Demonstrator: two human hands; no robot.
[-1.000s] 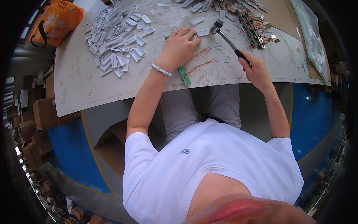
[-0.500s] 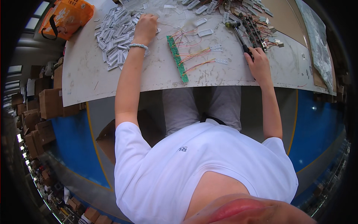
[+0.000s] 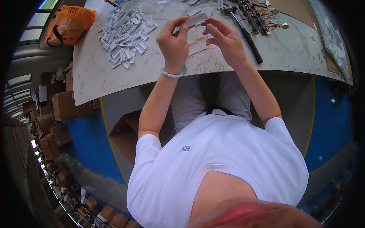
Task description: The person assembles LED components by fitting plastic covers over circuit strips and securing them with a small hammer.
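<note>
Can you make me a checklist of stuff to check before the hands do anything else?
1. Left hand holding the white plastic piece: ok.
2. Right hand touching that piece too: cannot tell; its fingertips are by one end.
3. Hammer out of both hands: ok, lying on the table.
4. Green board in plain sight: not ok, mostly hidden by the left arm and hand.
5. Piece free of cracks: cannot tell, too small.

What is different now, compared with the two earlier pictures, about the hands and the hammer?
The right hand let go of the hammer, which now lies on the table, and moved left. The left hand came right from the pile of white casings and now holds one casing up. The orange bag stays put.
</note>
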